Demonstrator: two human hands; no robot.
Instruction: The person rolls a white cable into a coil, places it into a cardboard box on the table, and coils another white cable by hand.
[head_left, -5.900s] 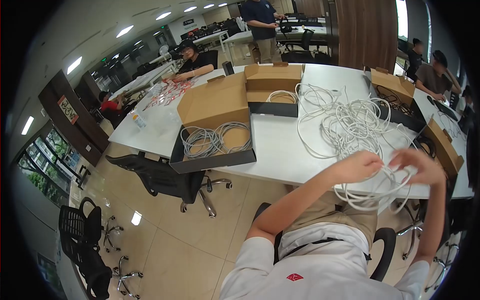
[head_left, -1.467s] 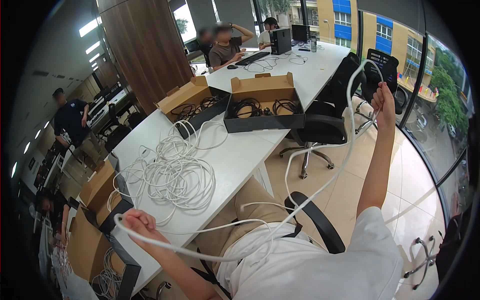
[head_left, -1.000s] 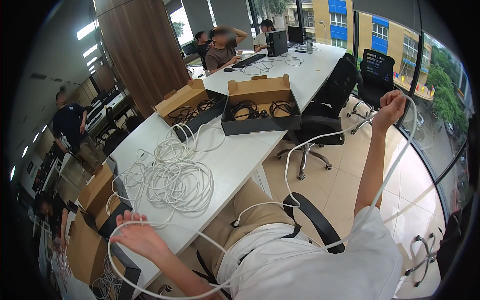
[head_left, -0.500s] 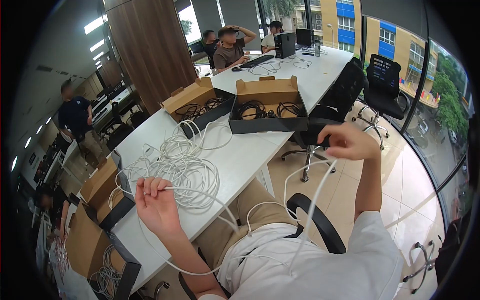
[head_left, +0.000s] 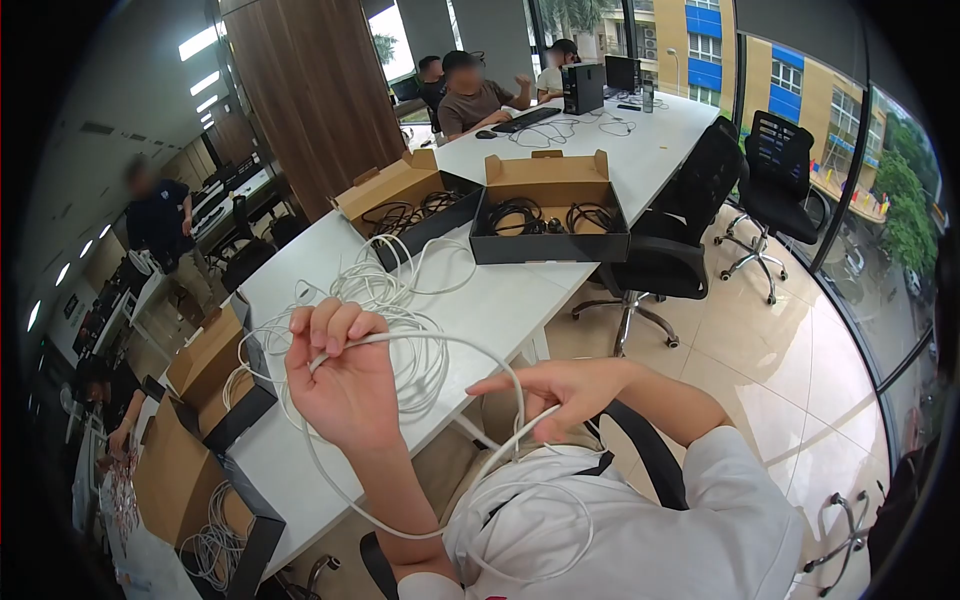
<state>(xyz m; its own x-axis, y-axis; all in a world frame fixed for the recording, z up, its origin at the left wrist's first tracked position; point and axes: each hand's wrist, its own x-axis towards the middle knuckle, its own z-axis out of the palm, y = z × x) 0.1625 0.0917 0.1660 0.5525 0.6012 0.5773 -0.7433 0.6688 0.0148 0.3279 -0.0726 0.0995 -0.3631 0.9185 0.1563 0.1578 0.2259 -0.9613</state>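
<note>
My left hand [head_left: 345,385] is raised above the table's near edge, its fingers closed around a white cable [head_left: 450,342]. From that grip the cable arches to the right and bends down towards my right hand [head_left: 565,390]. The right hand is in front of my lap, index finger stretched out to the left, with the cable held between the thumb and curled fingers. Slack loops hang across my white shirt and past my left forearm. Beyond the left hand, a tangled heap of white cable [head_left: 415,375] lies on the white table [head_left: 500,310], partly hidden by the hand.
Two open boxes, a left one [head_left: 425,225] and a right one [head_left: 550,248], hold black cables. More open boxes [head_left: 230,430] at the left contain pale cables. Office chairs [head_left: 660,250] stand right of the table. Several people sit or stand farther off.
My right hand has come down and left, from out at the right to near the left hand, bringing the cable along. The left hand has risen slightly, still gripping it.
</note>
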